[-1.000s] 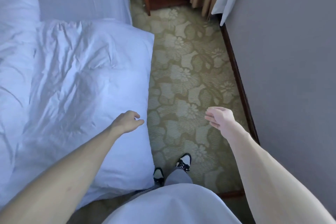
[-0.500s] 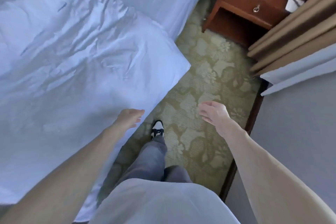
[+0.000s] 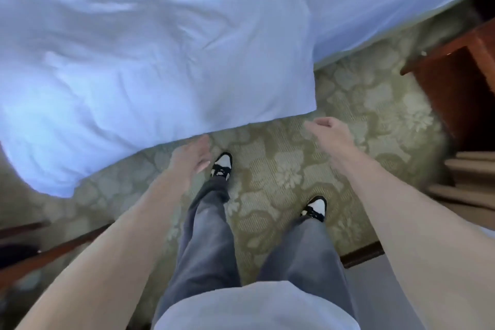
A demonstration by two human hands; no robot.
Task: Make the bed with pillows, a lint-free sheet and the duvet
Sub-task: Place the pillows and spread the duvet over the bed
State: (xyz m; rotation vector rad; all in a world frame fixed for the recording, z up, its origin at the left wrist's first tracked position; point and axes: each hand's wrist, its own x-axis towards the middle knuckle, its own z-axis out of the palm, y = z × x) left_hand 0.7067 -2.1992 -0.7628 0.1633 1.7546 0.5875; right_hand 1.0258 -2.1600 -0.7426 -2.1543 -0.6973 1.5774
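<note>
Principal item: duvet (image 3: 150,67), white, rumpled, creased across the top. Spread over the bed, with the near edge hanging past the mattress side above the carpet (image 3: 289,169) and the free corner toward the right. Not yet squared to the bed, to judge by the lie.

Adjoining: sheet (image 3: 388,8), pale and smooth, covering the bed beyond the duvet corner. No pillows in view.

Hands: left hand (image 3: 191,157) just below the hanging edge, blurred, contact with the cloth not determinable. Its fingers (image 3: 201,143) straight and relaxed, gripping nothing. The right hand (image 3: 330,132) just beside the duvet corner, apart from it, fingers loosely curled round nothing.

Step in hand, as judged: taking up the near edge to draw the duvet straight.

Method advised:
- Pinch the corner with the right hand and the edge further along with the left, hands well apart.
- Lift before pulling, to avoid dragging creases along.
- Pull evenly on both sides and lay the edge parallel to the mattress side.
- Smooth outward from the middle afterwards.

Surroundings:
- two black-and-white shoes (image 3: 222,166) on the floral carpet, near the bed
- grey trousers (image 3: 206,236)
- wooden nightstand (image 3: 455,83) at right, well apart from the hands
- beige curtain (image 3: 466,177) below it
</note>
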